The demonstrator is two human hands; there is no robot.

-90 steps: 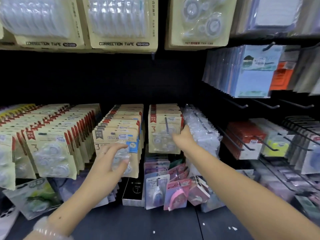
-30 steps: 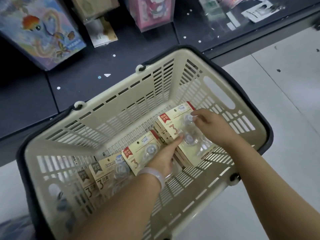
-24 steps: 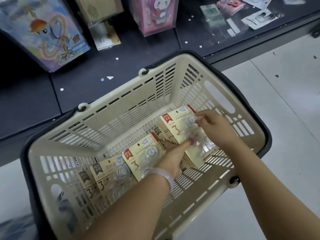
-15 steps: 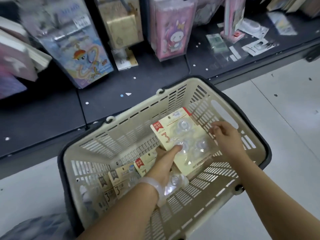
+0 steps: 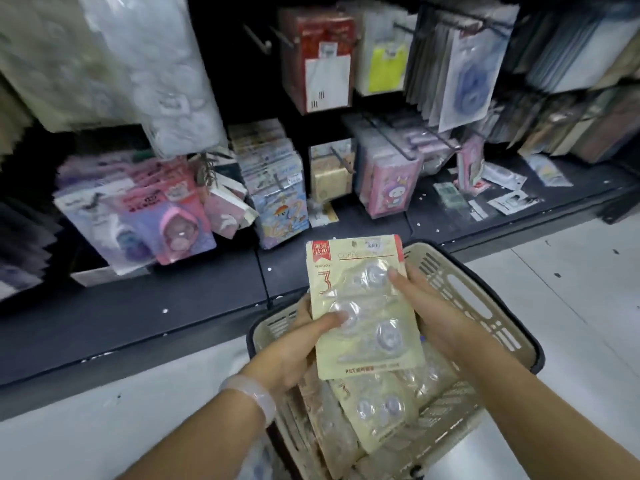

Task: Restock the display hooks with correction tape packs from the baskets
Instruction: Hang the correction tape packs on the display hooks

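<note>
Head: basket [image 5: 485,299] (packs [image 5: 377,420] inside)

Both forearms reach forward, close together. The left hand [image 5: 294,344] grips with thumb on top. The right hand [image 5: 427,310] grips alongside, fingers curled

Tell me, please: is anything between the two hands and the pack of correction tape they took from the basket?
No. Both the left hand and the right hand already grip the correction tape pack, held above the basket. Its destination hook is not identifiable here.
</note>
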